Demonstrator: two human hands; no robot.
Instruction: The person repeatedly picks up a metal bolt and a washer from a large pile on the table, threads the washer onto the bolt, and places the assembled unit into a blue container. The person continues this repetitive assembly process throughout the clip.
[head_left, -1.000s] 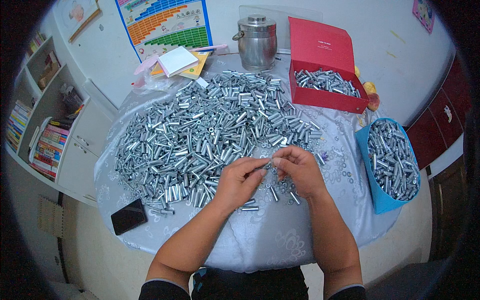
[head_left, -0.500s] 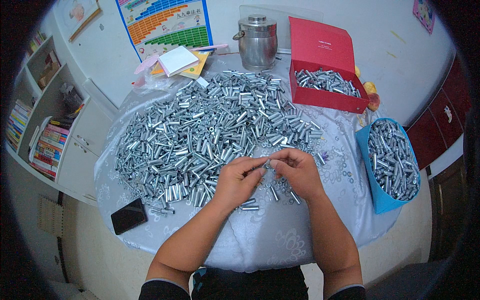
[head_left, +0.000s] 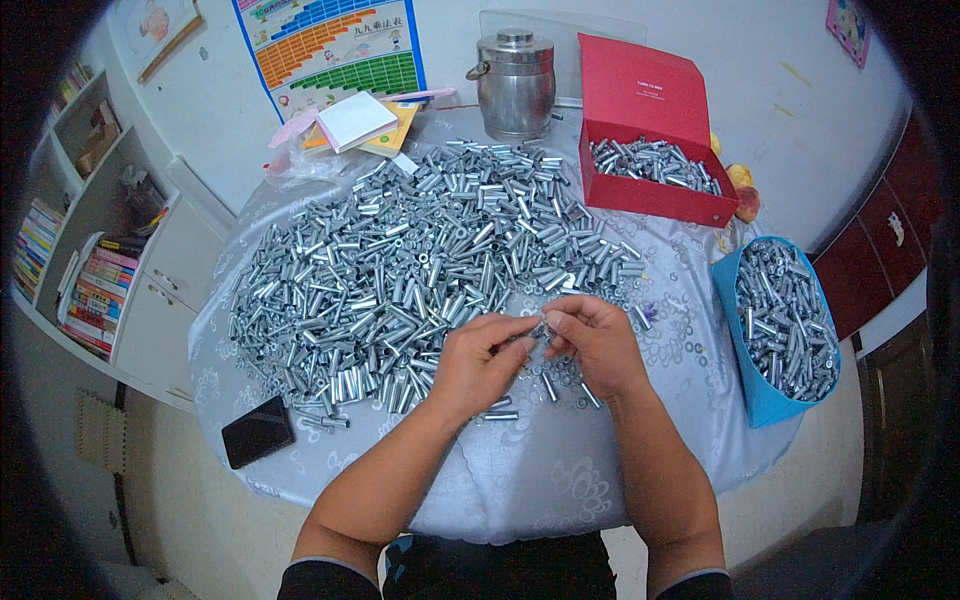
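Note:
Both of my hands meet at the near right edge of a large heap of short silver metal tubes. My left hand is closed, its thumb and forefinger pinched together. Its fingertips nearly touch those of my right hand, whose thumb and forefinger are pinched as well. Something small and metallic glints between the fingertips, mostly hidden and too small to name. Just below the hands lie a few loose tubes, with small washers scattered to the right.
A red box with a raised lid holds more metal pieces at the back right. Nearer stands a blue bin full of them. A steel pot, notebooks and a black phone also rest on the cloth-covered table.
My right fingers have shifted slightly, curling and drawing a little apart from the left ones. The heap and containers look the same.

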